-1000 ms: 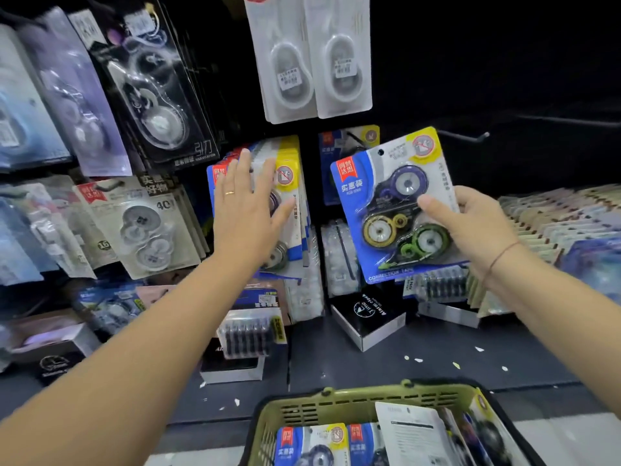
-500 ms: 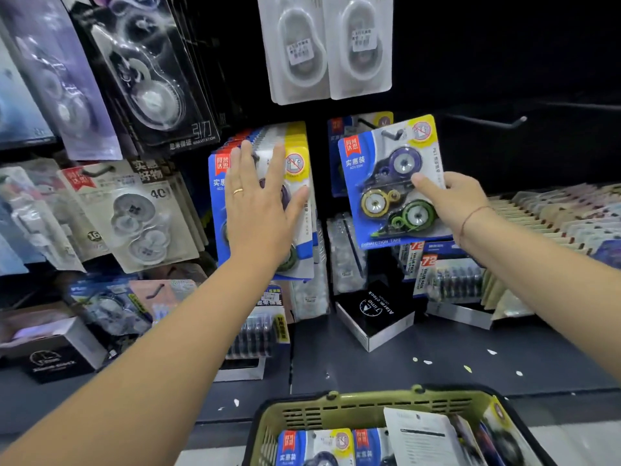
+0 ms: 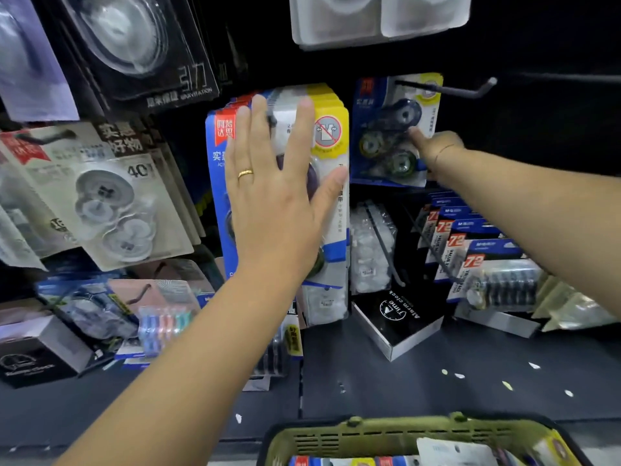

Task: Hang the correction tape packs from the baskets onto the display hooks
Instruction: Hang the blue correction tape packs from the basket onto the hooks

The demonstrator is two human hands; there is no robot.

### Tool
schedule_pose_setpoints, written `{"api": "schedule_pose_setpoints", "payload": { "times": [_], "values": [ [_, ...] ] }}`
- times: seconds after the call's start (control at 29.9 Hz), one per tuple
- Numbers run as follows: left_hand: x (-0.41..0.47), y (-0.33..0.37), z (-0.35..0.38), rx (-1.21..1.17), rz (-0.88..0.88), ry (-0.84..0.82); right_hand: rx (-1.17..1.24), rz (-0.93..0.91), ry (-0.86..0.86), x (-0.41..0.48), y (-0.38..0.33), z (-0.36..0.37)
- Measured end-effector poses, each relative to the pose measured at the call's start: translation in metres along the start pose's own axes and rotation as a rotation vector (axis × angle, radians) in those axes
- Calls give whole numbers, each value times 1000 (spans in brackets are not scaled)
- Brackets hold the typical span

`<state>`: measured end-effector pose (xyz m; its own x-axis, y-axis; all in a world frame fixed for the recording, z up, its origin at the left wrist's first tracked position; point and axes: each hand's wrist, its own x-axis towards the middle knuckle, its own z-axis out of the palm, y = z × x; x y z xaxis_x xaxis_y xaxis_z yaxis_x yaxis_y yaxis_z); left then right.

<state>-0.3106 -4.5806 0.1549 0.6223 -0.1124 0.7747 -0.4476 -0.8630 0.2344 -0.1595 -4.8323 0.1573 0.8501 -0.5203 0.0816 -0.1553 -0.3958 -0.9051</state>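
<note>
Premises: retail shop, stationery section. Evidence: the correction tape pack pinched by the right hand is held at a metal display hook on a dark wall. Just left of the grip hangs a stack of matching packs. Below the grip are value packs marked "72", an alarm clock box on the shelf, and a green shopping basket holding stock.

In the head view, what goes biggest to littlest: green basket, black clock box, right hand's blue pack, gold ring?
1. green basket, though the picture's edge cuts it off.
2. blue pack and black clock box: they look about alike, so no ranking.
3. gold ring, smallest by far.
</note>
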Motion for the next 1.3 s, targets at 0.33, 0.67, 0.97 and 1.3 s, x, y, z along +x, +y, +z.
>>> {"api": "schedule_pose_setpoints", "payload": {
  "times": [0.33, 0.67, 0.97, 1.3],
  "values": [
    [-6, 3, -13, 100, -35, -123, -169, -78, -24, -62, 45, -24],
    [-189, 1, -13, -98, -532, -367, -211, -223, -517, -290, 145, -110],
    [-386, -37, -30, -216, -1317, -737, -810, 61, -1553, -404, 243, -135],
    [-388, -31, -30, -238, -1334, -661, -891, -134, -1253, -360, 219, -145]
  ]
}}
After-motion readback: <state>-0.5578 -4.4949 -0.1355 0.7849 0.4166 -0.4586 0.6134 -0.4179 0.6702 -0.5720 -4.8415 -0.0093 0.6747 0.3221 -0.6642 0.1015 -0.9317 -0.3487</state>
